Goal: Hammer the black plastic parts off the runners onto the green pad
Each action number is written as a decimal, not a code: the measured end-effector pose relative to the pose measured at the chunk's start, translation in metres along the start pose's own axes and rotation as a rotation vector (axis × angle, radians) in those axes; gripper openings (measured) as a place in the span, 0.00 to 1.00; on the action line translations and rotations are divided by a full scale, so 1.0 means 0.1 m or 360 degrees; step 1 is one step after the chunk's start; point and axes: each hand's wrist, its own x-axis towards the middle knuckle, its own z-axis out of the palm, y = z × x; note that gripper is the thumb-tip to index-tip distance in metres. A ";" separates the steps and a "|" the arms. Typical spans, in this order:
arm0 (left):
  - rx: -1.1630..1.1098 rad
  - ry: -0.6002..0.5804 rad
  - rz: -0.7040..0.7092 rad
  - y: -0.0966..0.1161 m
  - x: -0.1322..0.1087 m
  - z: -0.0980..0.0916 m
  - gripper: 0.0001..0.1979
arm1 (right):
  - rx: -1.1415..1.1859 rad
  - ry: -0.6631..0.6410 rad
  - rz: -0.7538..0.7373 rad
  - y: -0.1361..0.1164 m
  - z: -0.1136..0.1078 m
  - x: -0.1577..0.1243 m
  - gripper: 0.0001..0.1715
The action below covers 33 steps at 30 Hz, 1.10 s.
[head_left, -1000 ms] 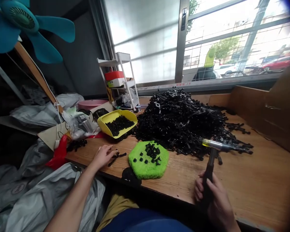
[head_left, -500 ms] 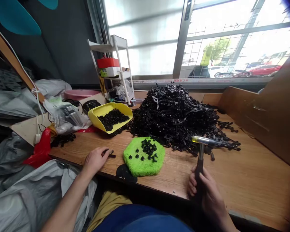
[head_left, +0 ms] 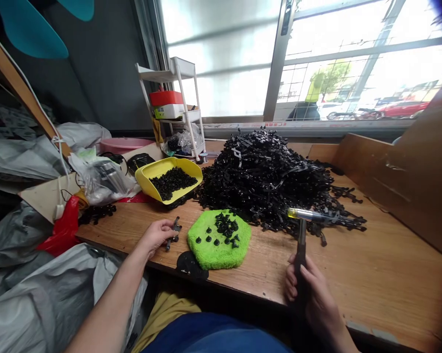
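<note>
Between its thumb and fingers, my left hand (head_left: 157, 237) grips a small black strip-like part (head_left: 175, 233) with knobs on it, just above the wooden table. My right hand (head_left: 309, 287) is closed round the dark handle of a hammer (head_left: 300, 240), held upright; its head is metal with a yellow face pointing left. Between the hands lies a green fluffy pad (head_left: 217, 256), with a cluster of small black plugs (head_left: 226, 225) and several single ones standing on it. A black round patch (head_left: 192, 264) sits under the pad's left front edge.
Behind the pad rises a big heap of black strip parts (head_left: 265, 176). A yellow scoop tray (head_left: 142, 171) of small black pieces stands to its left. Farther back is a white shelf rack (head_left: 186, 68). A cardboard panel (head_left: 393, 176) borders the right; grey bags (head_left: 59, 299) lie at left.
My left hand has shifted right and turned, bringing the black strip part from flat to more upright in the fingers. The hammer has moved slightly left in my right hand.
</note>
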 end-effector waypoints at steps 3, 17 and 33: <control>-0.0182 -0.0125 0.0009 0.07 -0.12 0.07 0.14 | -0.0014 -0.0023 -0.0019 0.00 0.01 0.00 0.08; -0.1024 -0.0298 -0.0144 0.05 -0.24 0.49 0.11 | -0.0038 -0.0046 -0.0004 0.00 0.00 -0.01 0.06; -0.0947 -0.0363 -0.0146 0.10 -0.28 0.55 0.12 | -0.0431 -0.0360 0.0161 -0.26 0.41 -0.06 0.17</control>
